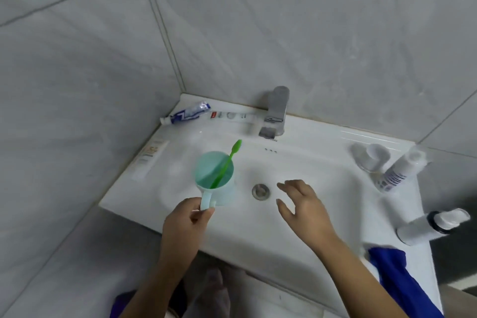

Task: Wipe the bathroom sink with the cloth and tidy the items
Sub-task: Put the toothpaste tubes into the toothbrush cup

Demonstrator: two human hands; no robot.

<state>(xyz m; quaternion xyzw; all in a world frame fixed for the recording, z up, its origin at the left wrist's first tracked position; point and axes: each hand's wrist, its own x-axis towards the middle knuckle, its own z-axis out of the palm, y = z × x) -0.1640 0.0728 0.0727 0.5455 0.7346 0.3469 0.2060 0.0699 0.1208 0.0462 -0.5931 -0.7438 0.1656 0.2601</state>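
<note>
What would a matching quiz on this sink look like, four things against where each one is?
1 toothbrush
2 blue cloth
3 blue toothpaste tube
4 cup

A back left corner of the sink
B standing in the cup
C gripped by the left hand
D draped over the front right edge

Pairs: 1-B, 2-D, 3-A, 4-C

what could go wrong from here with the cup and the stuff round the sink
The left hand pinches the cup only by its handle, and the green toothbrush leans loose past the rim; a tilt could drop it into the sink.
The white bottle lies on its side at the sink's right edge; wiping nearby might knock it off.
</note>
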